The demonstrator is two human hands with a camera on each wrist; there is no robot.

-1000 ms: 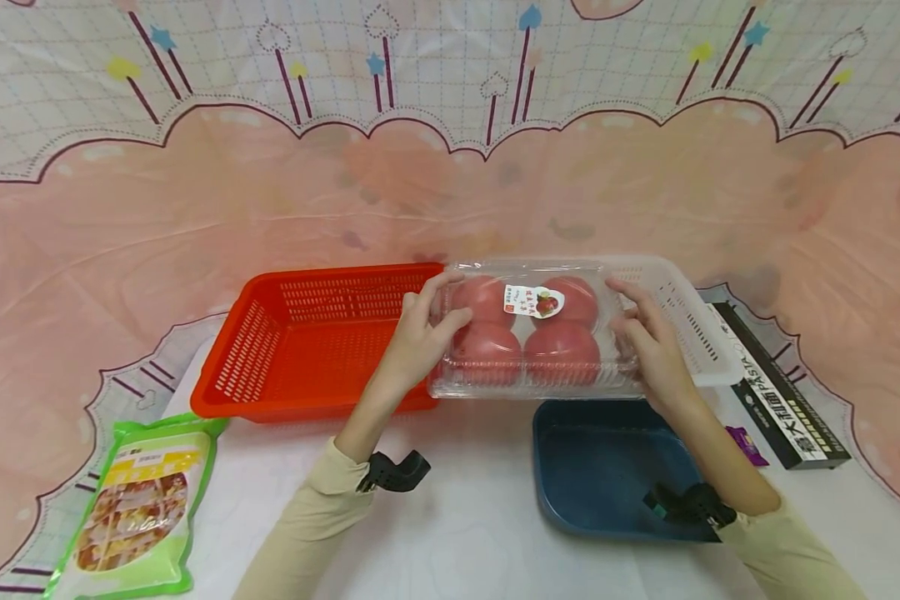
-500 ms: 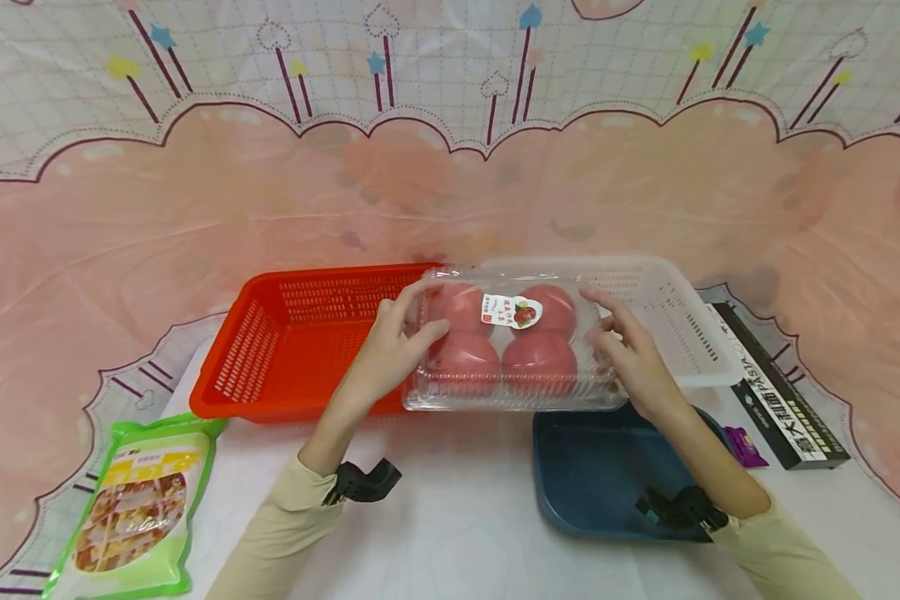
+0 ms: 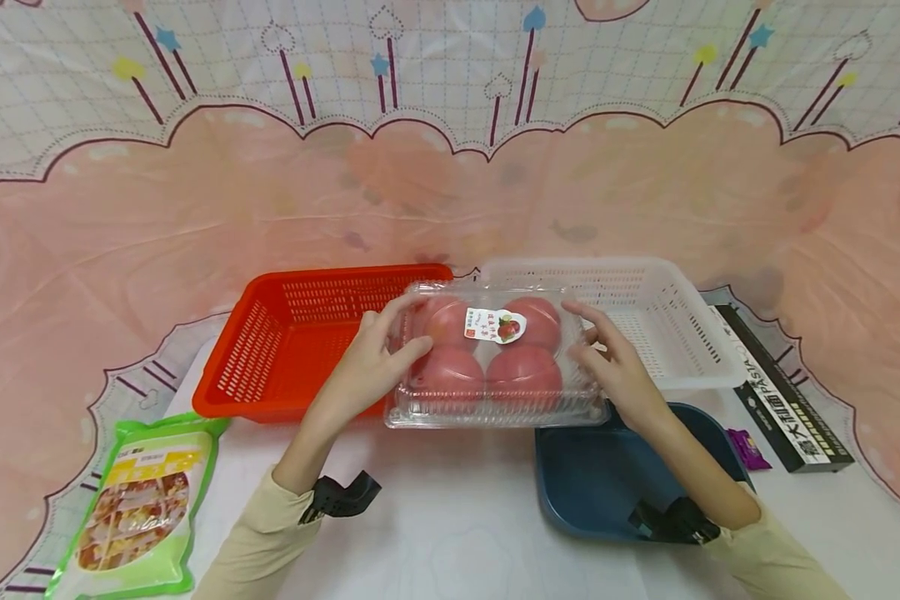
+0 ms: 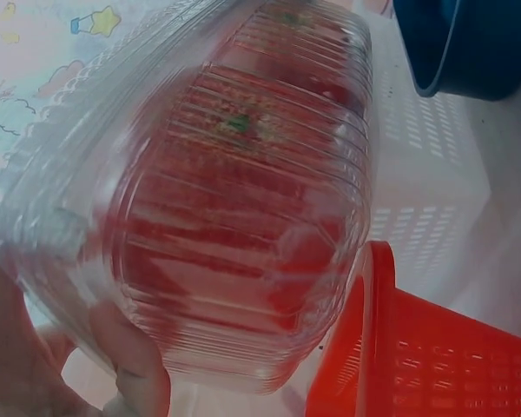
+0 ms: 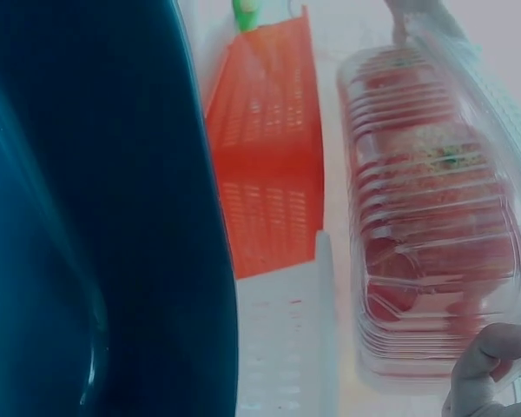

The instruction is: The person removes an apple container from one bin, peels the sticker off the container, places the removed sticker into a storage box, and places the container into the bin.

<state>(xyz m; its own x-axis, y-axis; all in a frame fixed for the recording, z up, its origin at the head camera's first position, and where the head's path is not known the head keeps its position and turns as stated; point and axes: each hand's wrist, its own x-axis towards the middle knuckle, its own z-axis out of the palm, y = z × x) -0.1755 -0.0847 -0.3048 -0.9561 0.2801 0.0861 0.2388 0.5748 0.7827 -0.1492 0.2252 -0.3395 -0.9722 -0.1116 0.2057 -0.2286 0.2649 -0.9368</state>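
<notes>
A clear plastic clamshell box [image 3: 487,367] of several red apples, with a white fruit label on its lid, is held up between my two hands. My left hand [image 3: 371,362] grips its left end, fingers over the lid's far corner and thumb on the near side. At the other end, my right hand [image 3: 615,362] pinches the rim with fingers and thumb. Raised above the table, the box overlaps the near corners of the red basket [image 3: 228,367] and the white basket [image 3: 708,337]. Both wrist views show its ribbed underside and the apples' bases.
A dark blue tray [image 3: 570,492] lies under my right forearm. At the far right are a black pasta box [image 3: 787,400] and a small purple packet [image 3: 750,450]. A green food bag [image 3: 142,508] lies at the left. A patterned cloth [image 3: 450,192] hangs behind.
Both hands have carried the apple box left and toward me, away from over the white basket. More of the white basket and blue tray now shows.
</notes>
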